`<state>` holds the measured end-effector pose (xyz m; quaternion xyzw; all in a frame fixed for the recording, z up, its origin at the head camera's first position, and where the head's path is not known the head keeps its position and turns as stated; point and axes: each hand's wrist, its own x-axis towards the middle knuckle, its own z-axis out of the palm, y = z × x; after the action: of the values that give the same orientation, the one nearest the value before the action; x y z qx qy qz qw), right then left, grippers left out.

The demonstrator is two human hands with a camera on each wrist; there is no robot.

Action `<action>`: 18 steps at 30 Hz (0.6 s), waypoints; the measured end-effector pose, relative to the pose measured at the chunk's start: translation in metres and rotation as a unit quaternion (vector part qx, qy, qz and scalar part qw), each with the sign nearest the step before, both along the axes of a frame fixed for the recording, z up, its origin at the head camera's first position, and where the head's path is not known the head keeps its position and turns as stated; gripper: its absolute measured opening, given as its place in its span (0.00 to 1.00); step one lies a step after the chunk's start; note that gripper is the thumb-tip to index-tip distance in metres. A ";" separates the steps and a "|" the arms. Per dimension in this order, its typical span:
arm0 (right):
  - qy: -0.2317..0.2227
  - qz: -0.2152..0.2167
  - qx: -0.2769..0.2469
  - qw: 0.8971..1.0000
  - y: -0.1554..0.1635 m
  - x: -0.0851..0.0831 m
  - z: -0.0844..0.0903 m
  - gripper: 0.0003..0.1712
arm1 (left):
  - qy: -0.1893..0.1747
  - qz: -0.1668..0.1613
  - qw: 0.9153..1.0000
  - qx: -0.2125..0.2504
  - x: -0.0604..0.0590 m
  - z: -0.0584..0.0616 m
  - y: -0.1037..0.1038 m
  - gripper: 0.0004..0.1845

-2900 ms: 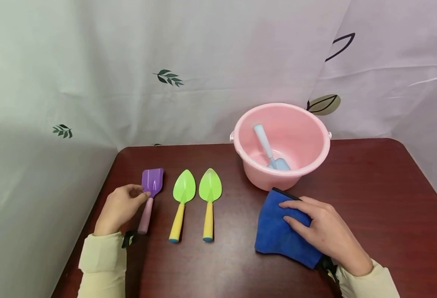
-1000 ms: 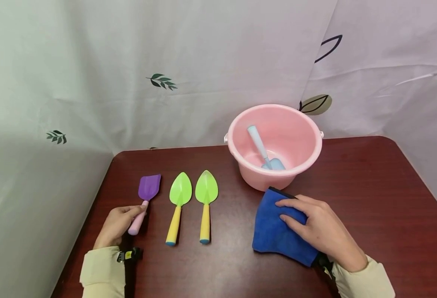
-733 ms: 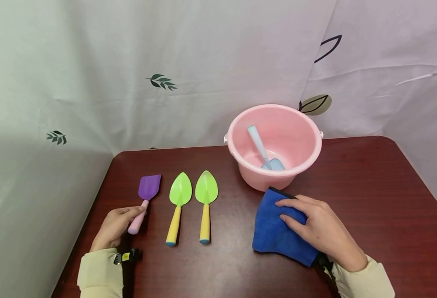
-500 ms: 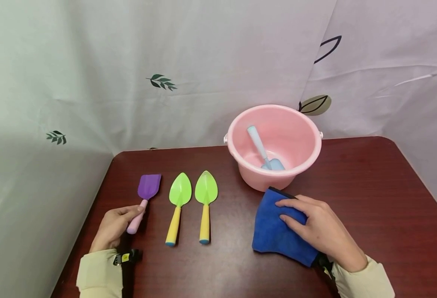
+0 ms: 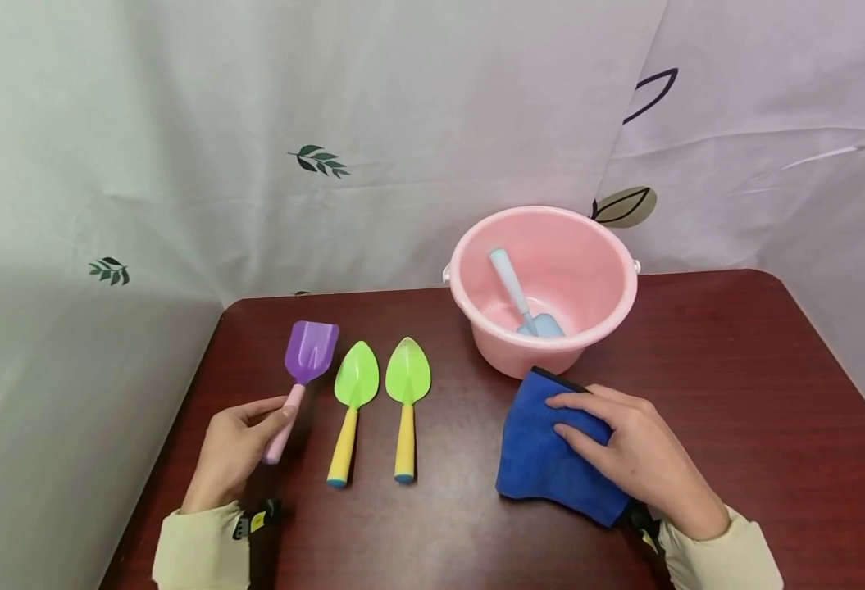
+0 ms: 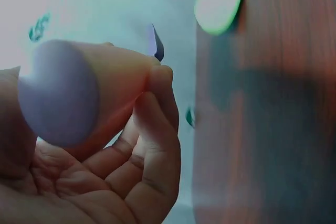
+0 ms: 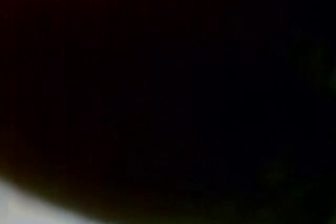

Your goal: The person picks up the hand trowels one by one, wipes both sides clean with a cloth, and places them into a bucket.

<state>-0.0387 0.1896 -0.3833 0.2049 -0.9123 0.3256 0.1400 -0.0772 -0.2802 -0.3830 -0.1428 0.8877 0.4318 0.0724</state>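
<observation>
My left hand grips the pink handle of a small toy shovel with a purple, square-ended blade. The blade points away from me, held close over the table. In the left wrist view the handle's round butt is large, with fingers curled round the handle. My right hand rests on a folded blue cloth with dark edging, thumb and fingers lying on its top. The right wrist view is almost wholly dark. Two green trowels with yellow handles lie side by side, right of the shovel.
Behind the cloth stands a pink bucket, a light blue shovel leaning inside it. The dark red-brown table ends at a pale curtain printed with leaves, at the back and sides.
My left hand first reached over the shovel's neck, then took its handle. The blade has since risen and swung right and away. My right hand stays on the cloth.
</observation>
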 end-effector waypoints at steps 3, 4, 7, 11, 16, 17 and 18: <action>-0.002 0.001 -0.005 1.000 0.000 0.001 0.001 0.22 | 0.018 -0.020 0.999 -0.019 0.004 0.006 0.012 0.26; -0.003 0.002 -0.007 1.000 -0.001 0.001 0.002 0.23 | 0.026 -0.027 0.999 -0.024 0.006 0.007 0.016 0.25; -0.004 0.005 -0.016 1.000 -0.001 0.002 0.003 0.23 | 0.036 -0.044 0.998 -0.027 0.010 0.009 0.028 0.23; -0.001 0.011 -0.027 1.000 -0.002 0.003 0.004 0.24 | 0.040 -0.066 0.997 -0.023 0.016 0.009 0.044 0.20; -0.001 0.024 -0.036 0.999 -0.003 0.004 0.004 0.25 | 0.047 -0.108 0.993 -0.021 0.025 0.007 0.062 0.13; -0.002 0.027 -0.038 0.999 -0.003 0.004 0.005 0.25 | 0.049 -0.116 0.992 -0.019 0.026 0.007 0.066 0.11; -0.004 0.030 -0.041 0.999 -0.003 0.005 0.005 0.26 | 0.050 -0.123 0.991 -0.017 0.027 0.007 0.069 0.09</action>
<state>-0.0342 0.1863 -0.3784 0.2248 -0.8922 0.3678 0.1345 -0.0500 -0.2112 -0.3764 -0.0116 0.9080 0.4114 0.0785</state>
